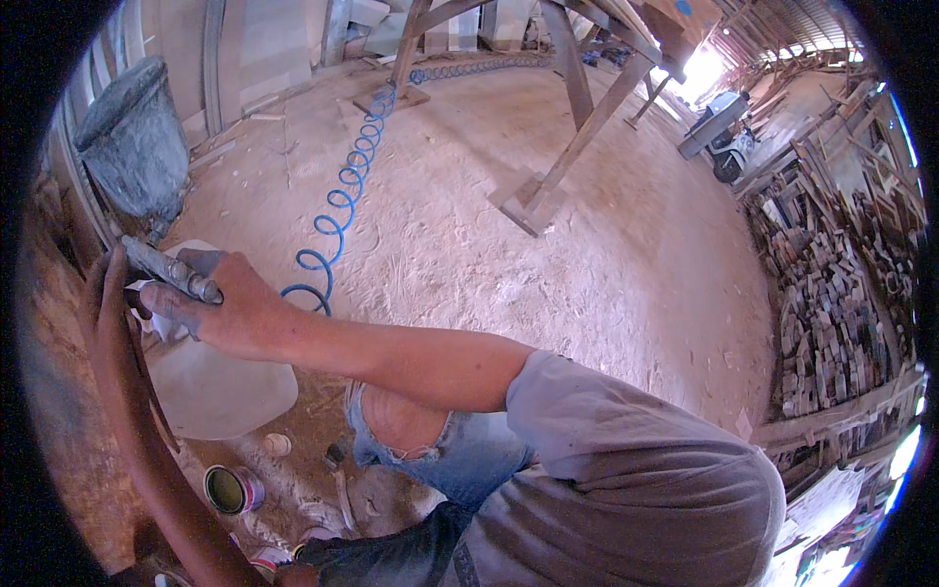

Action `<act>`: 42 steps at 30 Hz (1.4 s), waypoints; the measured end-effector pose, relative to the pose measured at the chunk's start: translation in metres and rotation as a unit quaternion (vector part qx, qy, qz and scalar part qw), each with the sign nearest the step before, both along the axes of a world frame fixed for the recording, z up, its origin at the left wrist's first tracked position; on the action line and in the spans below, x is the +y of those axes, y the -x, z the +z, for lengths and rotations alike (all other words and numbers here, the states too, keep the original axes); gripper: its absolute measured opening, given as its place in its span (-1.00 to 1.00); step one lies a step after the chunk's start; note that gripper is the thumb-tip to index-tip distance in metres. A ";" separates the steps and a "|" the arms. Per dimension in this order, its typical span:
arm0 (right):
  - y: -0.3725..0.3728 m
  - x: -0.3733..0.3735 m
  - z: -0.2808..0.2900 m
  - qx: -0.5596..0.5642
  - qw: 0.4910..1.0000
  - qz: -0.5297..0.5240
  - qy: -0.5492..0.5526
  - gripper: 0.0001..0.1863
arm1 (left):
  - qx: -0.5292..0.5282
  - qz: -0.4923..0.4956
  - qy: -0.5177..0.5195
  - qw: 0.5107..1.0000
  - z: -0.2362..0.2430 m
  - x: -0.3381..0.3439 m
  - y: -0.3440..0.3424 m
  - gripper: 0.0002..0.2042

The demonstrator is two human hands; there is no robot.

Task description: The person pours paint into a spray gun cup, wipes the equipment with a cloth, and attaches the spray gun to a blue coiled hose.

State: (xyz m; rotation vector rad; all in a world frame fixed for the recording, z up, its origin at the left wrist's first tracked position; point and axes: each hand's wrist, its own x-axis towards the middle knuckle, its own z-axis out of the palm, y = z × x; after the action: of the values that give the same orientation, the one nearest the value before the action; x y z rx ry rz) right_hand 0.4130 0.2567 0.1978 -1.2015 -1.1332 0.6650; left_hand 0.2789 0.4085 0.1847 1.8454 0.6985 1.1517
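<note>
Closest of all, the grey shirt sleeve [636, 440] filled the lower right, and beyond it the right hand [230, 303] had its fingers wrapped round a metal spray gun [171, 269], over the floor's [460, 245] left edge! The left hand [103, 293] was at its far end, grip impossible to tell. Trouble lurked: a hard tug could have snagged the blue coiled hose [364, 147] on the trestle foot [415, 97]; a shifting knee [396, 423] could have tipped the open tin [256, 489].
</note>
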 end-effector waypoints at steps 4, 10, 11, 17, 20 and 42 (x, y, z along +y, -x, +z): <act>-0.003 0.000 -0.006 0.014 1.000 0.002 0.004 -0.62 | 0.009 0.013 -0.014 1.000 -0.004 -0.003 -0.005 -0.56; 0.000 0.002 -0.001 -0.002 1.000 0.004 0.003 -0.62 | 0.005 0.029 0.037 0.999 0.008 -0.008 -0.003 -0.55; -0.001 0.002 -0.003 0.002 1.000 0.001 0.007 -0.62 | 0.003 0.036 0.043 0.998 0.009 -0.012 -0.006 -0.54; -0.001 -0.001 0.001 -0.019 1.000 -0.010 0.006 -0.63 | 0.020 -0.005 -0.025 0.999 0.015 -0.019 0.000 -0.56; -0.002 0.001 0.000 -0.009 1.000 0.010 0.009 -0.63 | 0.029 0.013 -0.091 0.995 0.011 -0.013 -0.001 -0.59; -0.001 0.005 -0.016 0.040 0.997 -0.047 -0.043 -0.59 | 0.197 0.097 -0.345 0.912 -0.005 0.017 0.011 -0.67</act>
State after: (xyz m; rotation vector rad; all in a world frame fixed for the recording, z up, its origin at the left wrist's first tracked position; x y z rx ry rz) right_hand 0.4143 0.2616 0.1816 -1.1392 -1.0227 0.5823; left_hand 0.2682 0.4251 0.1797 2.7110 0.7687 1.2656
